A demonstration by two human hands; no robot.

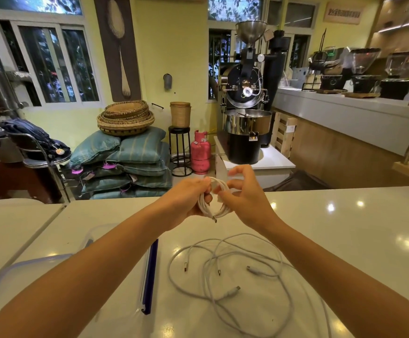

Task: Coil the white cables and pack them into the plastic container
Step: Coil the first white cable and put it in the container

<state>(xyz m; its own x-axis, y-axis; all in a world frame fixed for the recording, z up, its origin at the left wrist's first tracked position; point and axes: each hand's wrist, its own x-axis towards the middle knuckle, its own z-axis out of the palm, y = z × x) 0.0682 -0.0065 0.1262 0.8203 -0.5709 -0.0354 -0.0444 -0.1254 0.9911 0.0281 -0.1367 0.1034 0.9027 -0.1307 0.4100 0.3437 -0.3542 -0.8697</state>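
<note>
A white cable wound into a small coil [214,200] is held up over the far part of the white counter [344,228]. My left hand [186,198] grips the coil's left side. My right hand [243,193] pinches its right side with thumb and fingers; a metal plug end hangs from the coil's bottom. Loose white cables [235,276] lie tangled on the counter below, with several plug ends showing. The clear plastic container [94,236] sits at the left, mostly hidden behind my left forearm.
A container lid with a blue rim [16,267] lies at the near left. A dark blue clip strip [151,276] runs along the counter beside the loose cables. Beyond the counter's far edge stand sacks, baskets, a pink gas cylinder [200,152] and a coffee roaster.
</note>
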